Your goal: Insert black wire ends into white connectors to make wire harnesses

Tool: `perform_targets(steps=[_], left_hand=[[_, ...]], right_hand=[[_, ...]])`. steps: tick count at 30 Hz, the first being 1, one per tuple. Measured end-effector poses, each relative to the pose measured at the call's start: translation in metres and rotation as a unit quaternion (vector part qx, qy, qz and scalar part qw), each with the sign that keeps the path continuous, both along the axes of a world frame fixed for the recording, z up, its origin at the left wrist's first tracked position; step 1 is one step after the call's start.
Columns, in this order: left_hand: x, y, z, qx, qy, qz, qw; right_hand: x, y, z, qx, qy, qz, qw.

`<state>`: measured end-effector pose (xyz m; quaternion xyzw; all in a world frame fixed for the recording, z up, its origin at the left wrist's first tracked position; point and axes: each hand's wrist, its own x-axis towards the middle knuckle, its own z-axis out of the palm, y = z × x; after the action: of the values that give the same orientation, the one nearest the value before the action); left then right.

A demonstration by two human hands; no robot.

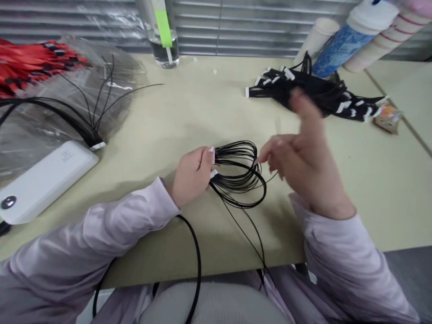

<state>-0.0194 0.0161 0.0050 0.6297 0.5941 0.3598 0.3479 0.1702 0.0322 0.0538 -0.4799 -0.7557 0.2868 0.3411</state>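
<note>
A looped bundle of thin black wires (241,173) with white connectors at its ends is above the pale table. My left hand (195,173) is closed around the connector ends, thumb on top. The wire loops spread out to the right of it, and a few loose strands hang down over the table's front edge. At the right side of the loops is my right hand (300,159), slightly blurred. Its thumb stands up, well apart from the other fingers. The index fingertip is at the wires, perhaps touching them; I see nothing gripped in this hand.
A pile of black wire bundles (313,92) with white connectors lies at the back right, near a blue bottle (347,49) and a small packet (388,118). At left are a white power bank (47,180), plastic bags (101,81) and red wires (30,63). A clear bottle (164,45) stands behind.
</note>
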Motion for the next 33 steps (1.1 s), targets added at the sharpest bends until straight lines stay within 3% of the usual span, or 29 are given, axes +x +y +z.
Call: perform_targets(steps=[5, 10, 26, 33], left_hand=[[0.000, -0.001, 0.000, 0.032, 0.019, -0.024, 0.999], [0.000, -0.002, 0.000, 0.048, 0.037, -0.041, 0.997], [0.000, -0.003, 0.001, 0.055, 0.036, -0.053, 0.996], [-0.001, -0.002, -0.002, 0.073, 0.046, -0.047, 0.995]], right_hand=[[-0.015, -0.002, -0.012, 0.019, -0.132, 0.038, 0.990], [-0.020, -0.002, -0.013, 0.031, -0.121, 0.088, 0.988], [-0.023, -0.002, -0.011, 0.009, -0.101, 0.086, 0.991], [-0.032, -0.007, -0.020, 0.032, -0.099, 0.082, 0.991]])
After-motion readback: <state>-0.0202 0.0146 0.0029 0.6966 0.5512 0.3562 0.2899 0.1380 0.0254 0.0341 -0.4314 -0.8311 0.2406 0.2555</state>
